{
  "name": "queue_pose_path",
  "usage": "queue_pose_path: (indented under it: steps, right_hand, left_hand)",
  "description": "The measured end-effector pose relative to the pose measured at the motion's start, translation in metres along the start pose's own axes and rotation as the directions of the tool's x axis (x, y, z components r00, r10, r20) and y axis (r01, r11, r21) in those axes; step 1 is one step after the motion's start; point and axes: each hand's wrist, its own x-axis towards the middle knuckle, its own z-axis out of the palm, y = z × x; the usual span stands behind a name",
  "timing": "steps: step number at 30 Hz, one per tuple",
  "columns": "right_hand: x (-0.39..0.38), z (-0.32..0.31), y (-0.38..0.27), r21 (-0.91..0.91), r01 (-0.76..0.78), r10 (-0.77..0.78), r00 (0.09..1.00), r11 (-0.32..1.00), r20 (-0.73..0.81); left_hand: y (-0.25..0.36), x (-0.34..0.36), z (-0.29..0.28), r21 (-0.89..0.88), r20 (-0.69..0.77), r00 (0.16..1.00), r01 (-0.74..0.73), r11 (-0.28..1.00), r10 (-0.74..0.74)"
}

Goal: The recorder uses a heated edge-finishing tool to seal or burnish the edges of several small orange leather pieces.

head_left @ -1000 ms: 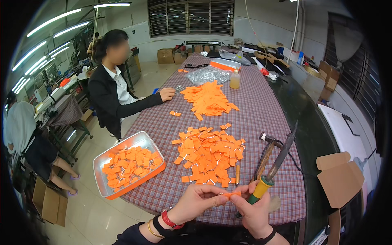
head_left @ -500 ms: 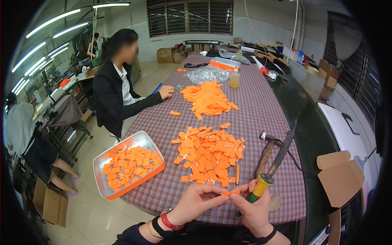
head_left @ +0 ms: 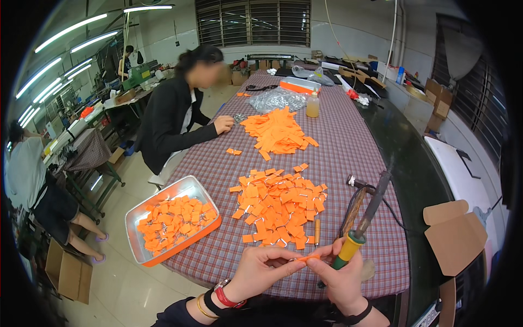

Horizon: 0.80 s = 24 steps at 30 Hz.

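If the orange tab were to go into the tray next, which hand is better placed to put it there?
Probably the left hand: it is at the tab, nearer the tray, and holds no tool. The right hand also holds the iron.

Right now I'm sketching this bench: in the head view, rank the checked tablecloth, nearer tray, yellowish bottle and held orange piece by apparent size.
Checked tablecloth
Nearer tray
Yellowish bottle
Held orange piece, judging its visible part
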Motion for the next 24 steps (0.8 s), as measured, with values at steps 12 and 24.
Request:
queue_pose_path:
  steps: [12,24]
  right_hand:
    - [-0.032,-0.024,-0.032,-0.688,0.137,0.037,0.972,0.713,0.232]
    - [-0.035,-0.023,-0.02,-0.718,0.139,0.114,0.949,0.682,0.293]
  left_hand:
    - [-0.007,0.008,-0.043,-0.458,-0.142,0.987,-0.128,0.88,0.07]
    - [0.009,0.002,-0.036,-0.468,-0.149,0.975,-0.218,0.857,0.166]
